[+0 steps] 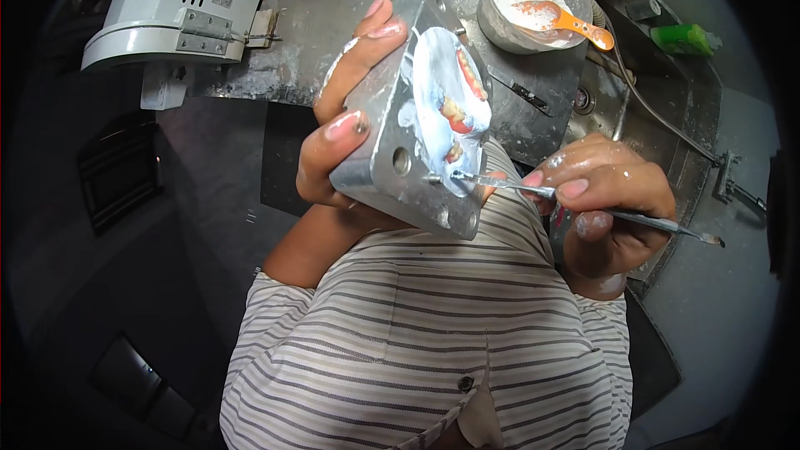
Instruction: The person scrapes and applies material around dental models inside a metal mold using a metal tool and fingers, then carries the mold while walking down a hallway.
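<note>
So I'm standing here watching and my palms are sweating lol. Left hand point(329, 143) is curled round the edge of a metal block point(383, 192), which is held up tilted, in the air, with white paste point(433, 67) across the face turned toward the right hand point(617, 196). Little red-and-tooth-coloured pieces point(454, 114) sit in that paste. Right hand has a slim metal tool point(542, 192) pinched between thumb and fingers, pen style, its tip at the paste's near end.

What worries me: if that tip skids on something slick, I reckon it could gouge the paste or nick the nearest piece. The block looks heavy, and those left fingers have white smears, so a slippery grip could drop it down the striped shirt point(417, 308) just below both hands.
</note>
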Motion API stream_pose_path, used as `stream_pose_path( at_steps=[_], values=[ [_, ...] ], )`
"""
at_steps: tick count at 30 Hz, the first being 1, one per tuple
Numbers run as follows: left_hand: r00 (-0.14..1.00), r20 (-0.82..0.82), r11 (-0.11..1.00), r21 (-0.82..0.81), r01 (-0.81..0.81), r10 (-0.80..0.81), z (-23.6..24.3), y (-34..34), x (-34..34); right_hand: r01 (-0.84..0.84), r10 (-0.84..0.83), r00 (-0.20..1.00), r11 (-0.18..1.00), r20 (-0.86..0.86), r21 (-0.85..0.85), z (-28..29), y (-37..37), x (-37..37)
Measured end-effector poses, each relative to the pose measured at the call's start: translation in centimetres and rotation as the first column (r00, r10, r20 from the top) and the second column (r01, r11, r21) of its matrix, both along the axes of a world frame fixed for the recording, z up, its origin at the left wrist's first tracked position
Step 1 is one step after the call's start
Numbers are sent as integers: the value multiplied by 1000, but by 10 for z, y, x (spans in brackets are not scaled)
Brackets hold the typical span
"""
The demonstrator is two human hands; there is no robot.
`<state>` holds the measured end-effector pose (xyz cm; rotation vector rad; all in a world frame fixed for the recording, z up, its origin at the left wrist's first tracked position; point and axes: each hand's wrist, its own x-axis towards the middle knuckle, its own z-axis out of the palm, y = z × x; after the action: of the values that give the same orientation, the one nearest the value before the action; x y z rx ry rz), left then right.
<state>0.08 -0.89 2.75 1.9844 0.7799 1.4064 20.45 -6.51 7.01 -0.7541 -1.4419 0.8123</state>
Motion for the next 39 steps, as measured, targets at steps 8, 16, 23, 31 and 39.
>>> stream_pose_path(
  at_steps=[8, 16, 23, 31, 39],
  values=[
    [997, 10, 994, -80, 73, -73, 6, 2, -7, -26, 14, 996, 991, -90, -129, 5, -4, 0],
    [992, 9, 984, -124, 124, -124, 12, 2, -12, -41, 26, 993, 990, -111, -137, 7, -3, 0],
    [991, 6, 983, -127, 131, -131, 14, 1, -11, 5, -6, 1000, 993, -10, -119, 11, -4, 0],
    [996, 13, 992, -86, 91, -90, 9, 1, -8, -27, 30, 999, 995, 30, -92, 9, 0, 0],
    [999, 44, 1000, 3, 28, -28, -3, 0, 2, -40, 41, 999, 995, 13, -94, 4, 4, 1]
  ],
)
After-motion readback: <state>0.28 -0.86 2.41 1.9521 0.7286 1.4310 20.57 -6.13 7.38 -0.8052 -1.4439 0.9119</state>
